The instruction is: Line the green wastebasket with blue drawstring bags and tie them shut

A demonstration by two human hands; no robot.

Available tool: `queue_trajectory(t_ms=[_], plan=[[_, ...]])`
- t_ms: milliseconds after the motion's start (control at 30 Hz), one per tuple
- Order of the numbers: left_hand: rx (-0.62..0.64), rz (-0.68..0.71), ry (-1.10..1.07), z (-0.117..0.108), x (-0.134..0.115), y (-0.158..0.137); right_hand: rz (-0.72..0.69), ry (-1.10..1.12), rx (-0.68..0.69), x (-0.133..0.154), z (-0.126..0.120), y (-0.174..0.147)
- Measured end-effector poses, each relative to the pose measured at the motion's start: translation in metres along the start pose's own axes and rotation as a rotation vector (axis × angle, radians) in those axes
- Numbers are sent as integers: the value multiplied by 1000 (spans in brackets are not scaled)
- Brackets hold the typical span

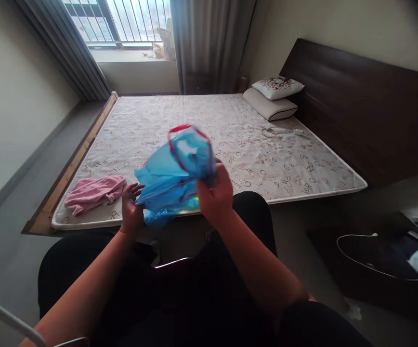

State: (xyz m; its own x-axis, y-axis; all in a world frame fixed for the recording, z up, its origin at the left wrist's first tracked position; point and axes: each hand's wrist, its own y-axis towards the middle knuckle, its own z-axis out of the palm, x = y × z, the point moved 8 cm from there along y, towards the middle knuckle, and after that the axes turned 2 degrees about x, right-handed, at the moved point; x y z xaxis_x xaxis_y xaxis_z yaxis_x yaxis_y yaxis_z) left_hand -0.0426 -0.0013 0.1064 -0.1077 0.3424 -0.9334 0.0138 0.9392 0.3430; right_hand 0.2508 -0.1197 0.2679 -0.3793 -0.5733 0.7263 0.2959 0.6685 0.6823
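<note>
A crinkled blue plastic bag with red edging is held up over the near edge of the mattress. My right hand is closed around its right side, slightly blurred. At the bag's left edge is my left hand, its fingers apart and curved, with the thumb side touching or very near the plastic. More bunched blue film hangs below, beside a small yellow-green patch that I cannot identify. A folded pink cloth lies on the mattress, left of my left hand.
The letter-patterned mattress rests on a wooden frame. Two stacked pillows and a white cable lie near the dark headboard. At right, another white cable crosses a dark surface. Grey curtains flank the window.
</note>
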Motion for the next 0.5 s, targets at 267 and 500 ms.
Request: queue_trajectory(t_ms=[267,500], plan=[[215,-144,37,43,7,-19,113,-370,178,-55,9,-8],[333,-383,122,77,58,-27,493,-518,1010,-151,42,-51]])
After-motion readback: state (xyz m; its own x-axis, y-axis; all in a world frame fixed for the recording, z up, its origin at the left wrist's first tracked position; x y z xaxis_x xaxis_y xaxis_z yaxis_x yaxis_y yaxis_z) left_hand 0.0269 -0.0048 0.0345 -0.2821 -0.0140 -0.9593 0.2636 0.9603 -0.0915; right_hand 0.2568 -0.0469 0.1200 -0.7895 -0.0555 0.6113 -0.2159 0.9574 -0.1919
